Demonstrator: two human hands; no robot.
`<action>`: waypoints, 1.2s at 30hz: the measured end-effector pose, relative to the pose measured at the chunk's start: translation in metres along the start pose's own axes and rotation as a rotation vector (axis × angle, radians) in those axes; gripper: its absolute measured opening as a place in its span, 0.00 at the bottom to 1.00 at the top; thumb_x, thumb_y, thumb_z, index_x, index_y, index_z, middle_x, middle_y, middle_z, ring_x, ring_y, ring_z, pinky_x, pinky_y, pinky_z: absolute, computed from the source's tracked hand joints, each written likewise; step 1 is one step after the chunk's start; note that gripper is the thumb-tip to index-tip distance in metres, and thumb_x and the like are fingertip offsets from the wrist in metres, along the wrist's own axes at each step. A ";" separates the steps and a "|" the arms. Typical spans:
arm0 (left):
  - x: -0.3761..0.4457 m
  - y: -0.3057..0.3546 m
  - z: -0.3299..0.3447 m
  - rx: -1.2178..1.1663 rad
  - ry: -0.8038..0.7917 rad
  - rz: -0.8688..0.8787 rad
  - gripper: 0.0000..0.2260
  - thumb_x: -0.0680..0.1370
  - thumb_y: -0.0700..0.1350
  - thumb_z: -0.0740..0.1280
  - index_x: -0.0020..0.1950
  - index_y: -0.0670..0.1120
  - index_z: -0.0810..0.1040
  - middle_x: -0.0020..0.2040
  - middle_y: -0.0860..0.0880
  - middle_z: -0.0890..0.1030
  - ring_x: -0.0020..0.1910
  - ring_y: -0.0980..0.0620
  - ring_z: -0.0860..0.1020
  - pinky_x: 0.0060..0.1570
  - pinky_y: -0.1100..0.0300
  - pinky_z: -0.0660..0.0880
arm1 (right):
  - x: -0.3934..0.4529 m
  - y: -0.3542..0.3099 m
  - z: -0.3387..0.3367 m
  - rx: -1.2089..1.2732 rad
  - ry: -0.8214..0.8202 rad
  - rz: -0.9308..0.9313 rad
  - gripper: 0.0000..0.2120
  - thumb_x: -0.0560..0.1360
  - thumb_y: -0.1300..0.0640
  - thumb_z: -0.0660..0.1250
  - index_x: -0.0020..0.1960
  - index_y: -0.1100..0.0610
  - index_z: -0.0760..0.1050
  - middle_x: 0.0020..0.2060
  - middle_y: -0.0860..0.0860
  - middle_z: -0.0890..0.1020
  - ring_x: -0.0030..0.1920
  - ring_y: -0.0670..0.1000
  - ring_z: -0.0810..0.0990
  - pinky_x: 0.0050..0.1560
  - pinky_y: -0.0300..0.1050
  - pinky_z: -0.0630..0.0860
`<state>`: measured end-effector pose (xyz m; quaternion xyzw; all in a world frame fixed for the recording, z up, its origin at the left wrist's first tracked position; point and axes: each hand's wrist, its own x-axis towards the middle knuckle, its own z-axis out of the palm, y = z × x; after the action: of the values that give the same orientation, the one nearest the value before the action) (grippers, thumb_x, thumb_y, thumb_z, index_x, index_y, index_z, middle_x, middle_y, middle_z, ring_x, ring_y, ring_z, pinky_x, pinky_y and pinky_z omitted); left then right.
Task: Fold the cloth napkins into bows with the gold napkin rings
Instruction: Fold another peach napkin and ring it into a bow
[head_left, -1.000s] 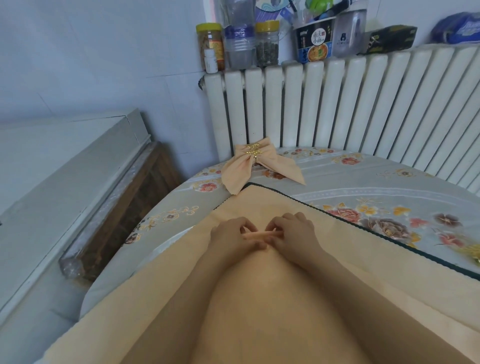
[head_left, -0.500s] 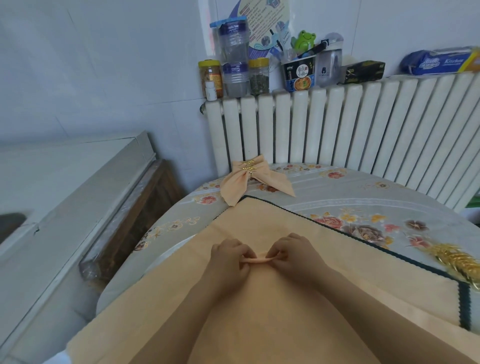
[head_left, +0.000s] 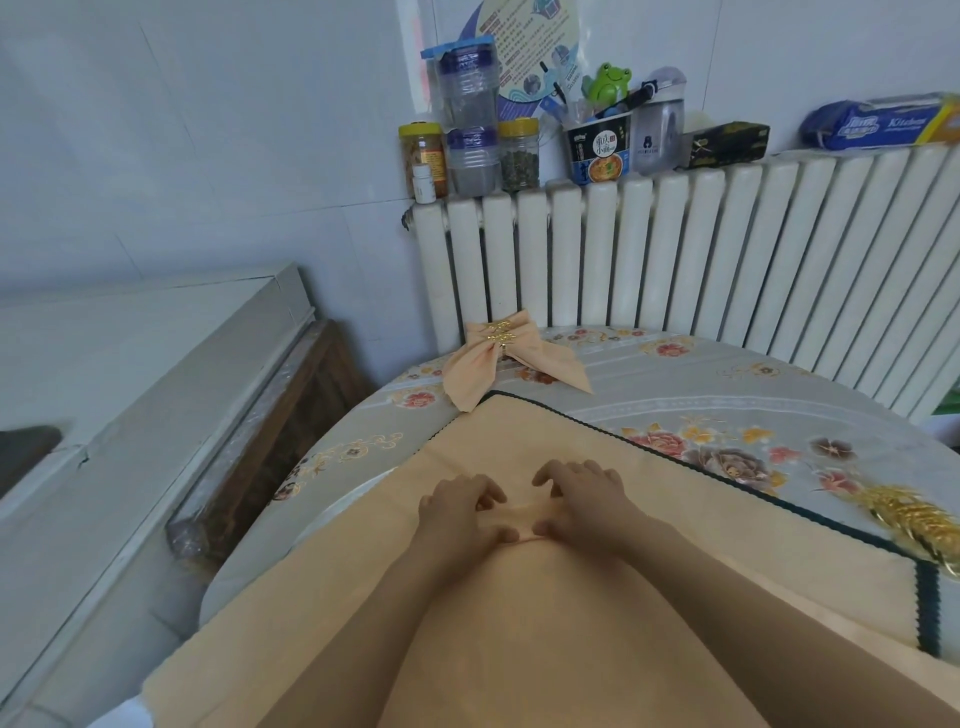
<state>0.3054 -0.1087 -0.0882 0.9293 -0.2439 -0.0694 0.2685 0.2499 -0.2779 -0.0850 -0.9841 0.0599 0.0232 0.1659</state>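
- Head view, looking down: both forearms reach forward side by side over the peach napkin (head_left: 519, 649), spread flat on the round table (head_left: 727, 410).
- Left hand (head_left: 460, 512) has its fingers curled down onto the cloth, thumb tucked toward the middle, pinching a small raised pleat (head_left: 519, 512).
- Right hand (head_left: 582, 499) mirrors it, fingers arched and spread, thumb meeting the same ridge of fabric; the two thumbs nearly touch.
- That pleat runs between the hands, near the napkin's middle, with flat cloth all around it.
- Dark scalloped trim (head_left: 675, 457) marks the napkin's far edge, well beyond the fingertips.
- Finished bow (head_left: 511, 358) with its gold ring (head_left: 500, 332) sits at the table's far edge by the white radiator (head_left: 727, 260).
- More gold rings (head_left: 909, 519) lie in a blurred cluster to the right, just past the trim.
- Flowered tablecloth shows bare between bow and rings.
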 end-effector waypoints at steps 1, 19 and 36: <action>0.002 0.001 -0.002 0.018 -0.032 -0.005 0.16 0.68 0.53 0.73 0.54 0.57 0.75 0.46 0.57 0.74 0.54 0.55 0.71 0.54 0.58 0.62 | 0.001 -0.001 -0.001 -0.031 -0.022 -0.006 0.21 0.73 0.45 0.67 0.64 0.47 0.69 0.59 0.48 0.74 0.63 0.51 0.67 0.60 0.46 0.59; -0.059 -0.002 -0.010 0.095 -0.165 0.291 0.14 0.70 0.46 0.61 0.54 0.51 0.78 0.49 0.53 0.73 0.53 0.54 0.71 0.56 0.61 0.68 | -0.062 0.007 0.002 0.099 0.126 -0.230 0.12 0.75 0.46 0.66 0.48 0.54 0.81 0.46 0.47 0.79 0.49 0.48 0.74 0.48 0.42 0.69; -0.058 0.024 -0.012 0.379 -0.076 0.165 0.10 0.74 0.51 0.67 0.53 0.50 0.79 0.53 0.50 0.77 0.56 0.50 0.73 0.53 0.59 0.62 | -0.068 -0.006 0.001 -0.139 0.197 -0.091 0.11 0.73 0.51 0.66 0.54 0.52 0.77 0.54 0.49 0.75 0.59 0.52 0.70 0.56 0.45 0.60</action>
<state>0.2476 -0.0921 -0.0654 0.9368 -0.3379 -0.0349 0.0844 0.1831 -0.2646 -0.0792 -0.9924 0.0296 -0.0768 0.0914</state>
